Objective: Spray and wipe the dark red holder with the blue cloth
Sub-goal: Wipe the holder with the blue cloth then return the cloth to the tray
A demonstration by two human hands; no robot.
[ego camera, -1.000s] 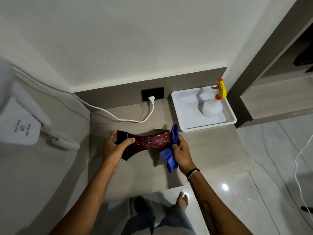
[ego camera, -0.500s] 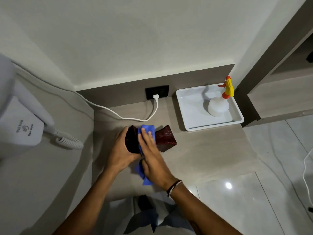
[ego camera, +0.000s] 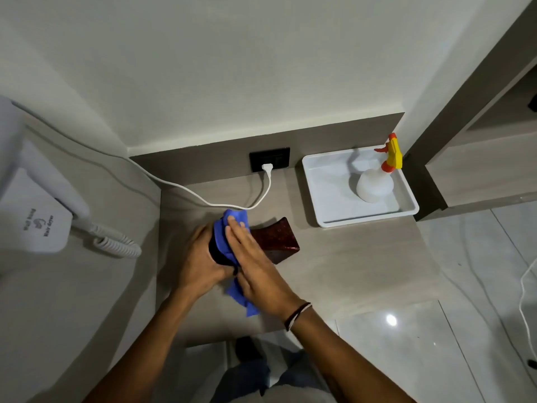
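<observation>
The dark red holder point(ego camera: 276, 241) lies on its side over the beige counter, its flared right end showing. My left hand point(ego camera: 196, 264) grips its left end. The blue cloth point(ego camera: 229, 228) is draped over the holder's left part, with a tail hanging below my palm. My right hand point(ego camera: 255, 269) lies flat on the cloth, fingers stretched out, pressing it against the holder. The white spray bottle point(ego camera: 374, 186) with a yellow and orange trigger stands in the white tray point(ego camera: 322, 196) at the right.
A black wall socket point(ego camera: 268, 162) holds a white plug, and its cable point(ego camera: 203, 200) runs left along the counter point(ego camera: 348, 263) just behind the holder. A white wall hair dryer point(ego camera: 35, 216) with a coiled cord hangs at the left. Tiled floor lies to the right.
My right hand with the cloth has moved from the holder's right end to its left part and now presses flat on it. The holder has turned, showing less of its length.
</observation>
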